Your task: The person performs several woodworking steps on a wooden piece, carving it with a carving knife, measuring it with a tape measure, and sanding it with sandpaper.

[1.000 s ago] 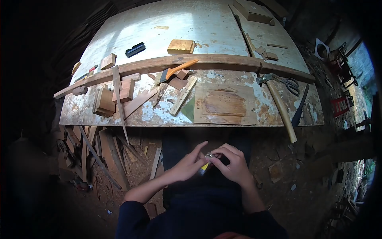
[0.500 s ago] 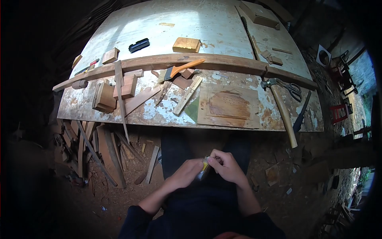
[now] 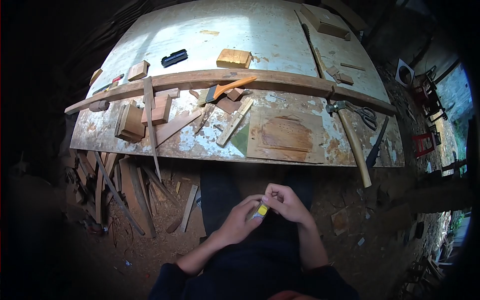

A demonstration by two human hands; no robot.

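My left hand (image 3: 241, 220) is closed around a small grey tape measure (image 3: 261, 210) with a bright yellow patch, held low in front of my lap. At its upper end the fingers of my right hand (image 3: 286, 202) are pinched together; the bit between the fingertips is hidden. Both hands are below the near edge of the workbench (image 3: 190, 142). A flat wooden panel (image 3: 285, 135) lies on the bench just beyond them.
A long wooden beam (image 3: 200, 79) crosses the bench. A brush with an orange handle (image 3: 232, 87) rests against it. A hammer (image 3: 355, 145) overhangs the front edge at right, near scissors (image 3: 365, 117). Wood offcuts (image 3: 135, 190) are piled on the floor at left.
My left hand has turned the tape measure, so more of its yellow patch faces up. My right hand has risen slightly, its fingers still at the upper end. The bench things have stayed put.
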